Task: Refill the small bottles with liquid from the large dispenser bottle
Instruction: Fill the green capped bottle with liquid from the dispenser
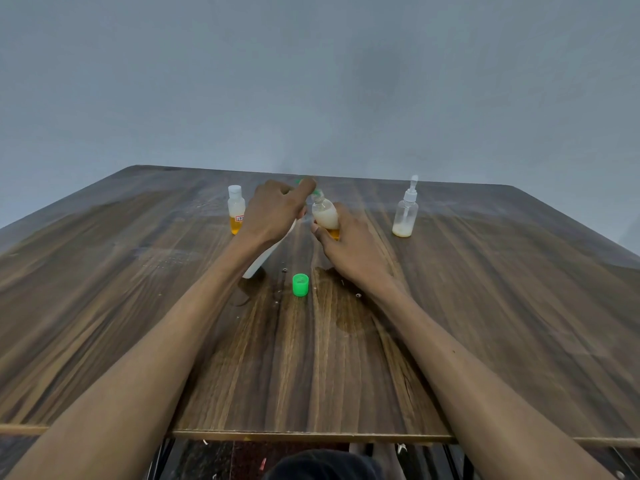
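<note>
Two bare forearms reach up from the bottom edge of the frame across the dark wood-grain table (485, 306), and at frame centre the work is on. Nearest to us sits a small green plastic screw cap (300, 285), open side up, off its bottle.

Left hand (273, 216) wraps round the large white plastic dispenser bottle (258, 265), tipped hard over to the right, base low, nozzle end hidden under the fingers. Right hand (349, 244) curls round the small clear plastic bottle (325, 214), held tilted, milky liquid above an amber layer at its foot.

That small bottle looks light and thin-walled, I'd say, so a grip low on the body keeps the neck free, but squeeze too hard and it could spit. The big one looks soft-sided; mid-body seems the place. A damp patch on the wood hints at slippery fingers.

Upper left, a small capped bottle with amber liquid (236, 209) waits; upper right, a clear spray bottle (406, 211) stands nearly empty.
</note>
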